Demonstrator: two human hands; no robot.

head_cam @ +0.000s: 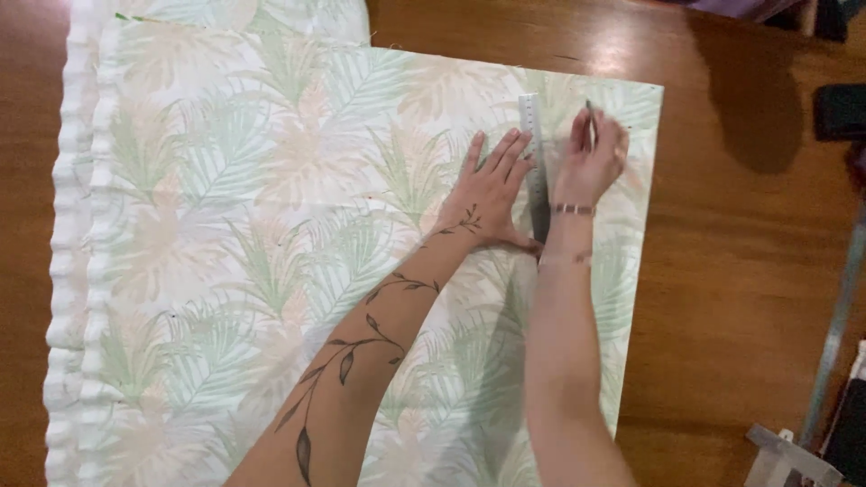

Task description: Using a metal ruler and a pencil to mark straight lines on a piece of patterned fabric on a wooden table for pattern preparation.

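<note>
Head view: a leaf-print fabric (271,225) in pale green and peach lies flat on a brown wooden table (740,252). A clear ruler (536,153) rests on the fabric near its right edge, running away from the person. The left hand (492,194) lies flat, fingers spread, with the fingertips pressing along the ruler's left side and the thumb reaching toward its near end. The right hand (591,158) sits just right of the ruler, fingers pinched together around a thin pencil-like marker (591,122) whose tip meets the cloth beside the ruler's edge.

For a clean line, pressure on the ruler should stay even along its length, and the marker should ride tight against the edge without dragging the cloth into a ripple.

A white ruffled trim (68,271) borders the fabric on the left. A metal bar (839,316) and a pale bracket (785,455) stand at the right, well apart from the hands. Nothing obstructs the ruler; the right forearm shadows the nearer fabric.
</note>
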